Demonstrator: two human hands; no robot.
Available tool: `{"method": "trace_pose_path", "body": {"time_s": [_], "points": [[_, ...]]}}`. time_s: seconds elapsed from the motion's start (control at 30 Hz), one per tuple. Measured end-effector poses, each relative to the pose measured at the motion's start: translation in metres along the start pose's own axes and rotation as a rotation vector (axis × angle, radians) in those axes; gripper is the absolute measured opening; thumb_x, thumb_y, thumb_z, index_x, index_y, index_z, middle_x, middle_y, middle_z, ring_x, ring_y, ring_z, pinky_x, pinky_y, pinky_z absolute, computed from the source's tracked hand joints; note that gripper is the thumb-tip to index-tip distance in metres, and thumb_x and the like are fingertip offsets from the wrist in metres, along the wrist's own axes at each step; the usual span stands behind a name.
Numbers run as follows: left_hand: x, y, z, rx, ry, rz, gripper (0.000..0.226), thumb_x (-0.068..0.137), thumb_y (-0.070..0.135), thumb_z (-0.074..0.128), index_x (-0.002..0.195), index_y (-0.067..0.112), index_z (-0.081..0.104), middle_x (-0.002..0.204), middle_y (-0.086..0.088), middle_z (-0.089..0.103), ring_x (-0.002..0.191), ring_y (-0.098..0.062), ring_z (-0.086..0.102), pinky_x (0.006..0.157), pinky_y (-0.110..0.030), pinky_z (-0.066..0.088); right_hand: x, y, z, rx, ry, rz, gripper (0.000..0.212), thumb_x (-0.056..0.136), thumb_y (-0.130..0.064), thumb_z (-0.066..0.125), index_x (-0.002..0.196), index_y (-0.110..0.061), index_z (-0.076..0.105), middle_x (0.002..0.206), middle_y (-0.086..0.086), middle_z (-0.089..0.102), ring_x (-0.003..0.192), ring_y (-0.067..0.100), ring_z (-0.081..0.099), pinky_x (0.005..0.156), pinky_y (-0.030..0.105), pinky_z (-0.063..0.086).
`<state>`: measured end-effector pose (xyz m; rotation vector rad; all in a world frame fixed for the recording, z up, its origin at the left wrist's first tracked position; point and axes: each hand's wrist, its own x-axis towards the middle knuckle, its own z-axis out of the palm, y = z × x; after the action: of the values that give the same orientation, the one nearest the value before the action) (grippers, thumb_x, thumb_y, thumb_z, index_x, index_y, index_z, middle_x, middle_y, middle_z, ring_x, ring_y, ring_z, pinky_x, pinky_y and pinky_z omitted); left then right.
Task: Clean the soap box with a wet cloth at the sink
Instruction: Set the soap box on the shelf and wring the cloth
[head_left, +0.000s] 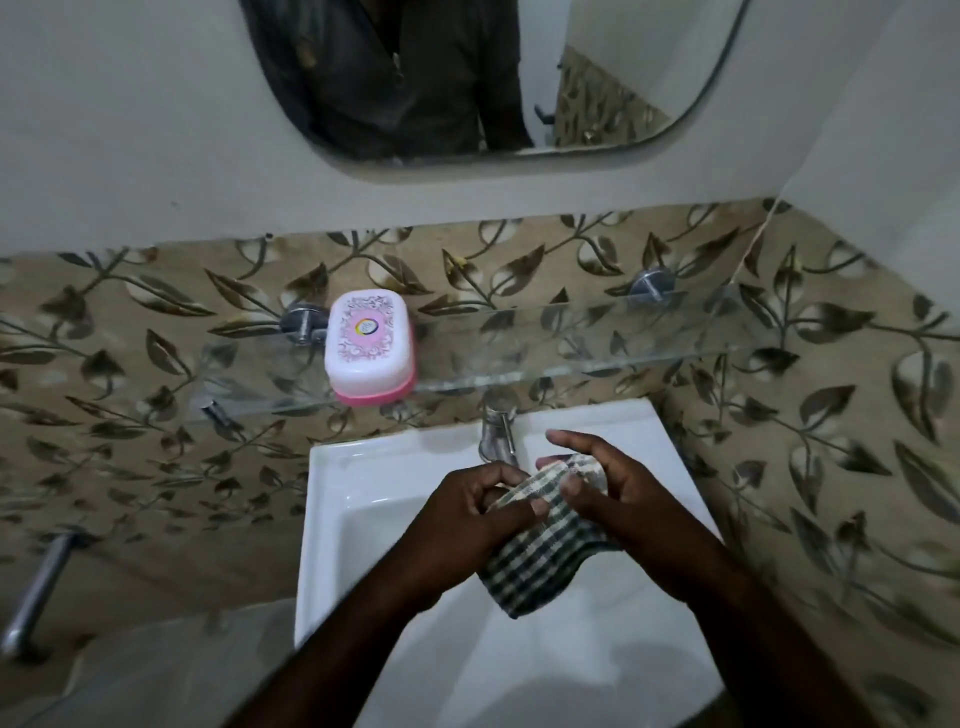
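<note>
Rounded plastic soap box (370, 349): white lid, pale pink scrollwork panel, small multicoloured round emblem at centre; pink base.
Woven cloth (540, 551): cream ground, dark check, seemingly green-black in the dim light.
Rectangular ceramic sink (363, 467): plain white.
Wall tiles (779, 415): beige, dark brown leaf-and-vine pattern.
Glass shelf (597, 338): clear.
Metal tap (496, 431): silver.

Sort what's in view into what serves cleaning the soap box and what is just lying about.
For the job: soap box; checked cloth, held over the sink by the left hand and right hand; tap.

Just there: glass shelf under the soap box; mirror; metal bar on the left wall.
</note>
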<state>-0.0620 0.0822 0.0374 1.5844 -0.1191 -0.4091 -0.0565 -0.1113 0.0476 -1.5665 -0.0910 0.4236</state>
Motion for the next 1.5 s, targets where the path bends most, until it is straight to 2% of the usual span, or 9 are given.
{"method": "trace_pose_path", "body": {"time_s": [0.2,0.4,0.57,0.73,0.9,1.03,1.13,1.23,1.5], "points": [[0.021,-0.001,0.005,0.044,-0.154,-0.088,0.015,0.084,0.029,0.072,0.091,0.016,0.069,0.066,-0.010,0.064,0.064,-0.016,0.057,0.062,-0.025,0.043,-0.008,0.013,-0.017,-0.196,0.109,-0.085,0.018,0.087,-0.034,0.064,0.095,-0.018,0.067,0.089,0.010,0.071,0.081,0.018,0.067,0.073,0.039,0.053],[0.043,-0.038,0.034,-0.455,-0.004,-0.249,0.056,0.077,0.002,0.074,0.126,0.022,0.056,0.111,-0.020,0.068,0.098,-0.032,0.062,0.095,-0.057,0.041,-0.001,0.045,-0.046,0.059,0.371,-0.019,0.031,0.087,-0.036,0.069,0.093,-0.006,0.063,0.093,0.022,0.070,0.086,0.038,0.068,0.076,0.051,0.055],[0.063,-0.066,0.066,-0.304,0.196,-0.288,0.031,0.092,-0.006,0.054,0.112,0.014,0.066,0.091,-0.007,0.075,0.075,-0.018,0.070,0.060,-0.029,0.056,0.010,0.091,-0.081,0.089,0.358,0.173,0.017,0.088,-0.005,0.066,0.102,-0.007,0.056,0.094,0.024,0.067,0.070,0.032,0.067,0.056,0.040,0.053],[0.100,-0.087,0.087,-0.138,0.162,-0.323,0.028,0.087,-0.008,0.060,0.103,0.013,0.069,0.100,-0.010,0.072,0.083,-0.021,0.069,0.073,-0.038,0.057,0.036,0.122,-0.113,-0.092,0.525,0.125,0.031,0.085,-0.001,0.066,0.100,-0.028,0.063,0.110,0.012,0.067,0.095,0.026,0.066,0.084,0.048,0.056],[0.155,-0.070,0.100,-0.038,0.163,-0.162,0.037,0.083,-0.006,0.065,0.110,0.019,0.064,0.106,-0.002,0.070,0.089,-0.013,0.068,0.078,-0.031,0.056,0.076,0.090,-0.145,-0.305,0.696,-0.049,0.033,0.085,-0.002,0.068,0.116,-0.010,0.063,0.115,0.008,0.066,0.101,0.017,0.062,0.089,0.029,0.049],[0.201,-0.077,0.100,0.329,0.168,-0.076,0.064,0.074,0.037,0.070,0.133,0.022,0.051,0.134,-0.009,0.055,0.120,-0.026,0.056,0.101,-0.040,0.047,0.106,0.097,-0.164,-0.628,0.766,-0.045,0.041,0.085,-0.020,0.059,0.123,-0.005,0.061,0.120,0.017,0.063,0.113,0.031,0.057,0.100,0.036,0.044],[0.202,-0.093,0.098,0.847,0.048,0.029,0.070,0.089,0.024,0.059,0.149,0.007,0.027,0.156,-0.020,0.022,0.143,-0.035,0.025,0.114,-0.030,0.021,0.112,0.139,-0.160,-0.911,0.710,-0.119,0.053,0.091,-0.038,0.038,0.127,-0.005,0.059,0.128,0.021,0.058,0.118,0.037,0.054,0.100,0.048,0.045],[0.200,-0.112,0.099,1.105,-0.120,0.187,0.072,0.089,0.022,0.059,0.151,0.009,0.023,0.160,-0.016,0.014,0.147,-0.033,0.017,0.118,-0.035,0.021,0.115,0.164,-0.156,-1.101,0.545,-0.140,0.060,0.099,-0.049,0.024,0.126,-0.008,0.059,0.132,0.023,0.056,0.116,0.040,0.056,0.090,0.052,0.051],[0.207,-0.128,0.092,1.477,-0.314,0.071,0.073,0.098,0.033,0.045,0.154,0.011,0.003,0.162,-0.013,-0.004,0.149,-0.028,-0.006,0.119,-0.050,0.006,0.118,0.190,-0.160,-1.227,0.450,-0.043,0.062,0.098,-0.055,0.024,0.136,-0.013,0.049,0.144,0.022,0.045,0.135,0.038,0.038,0.101,0.058,0.041]]}}
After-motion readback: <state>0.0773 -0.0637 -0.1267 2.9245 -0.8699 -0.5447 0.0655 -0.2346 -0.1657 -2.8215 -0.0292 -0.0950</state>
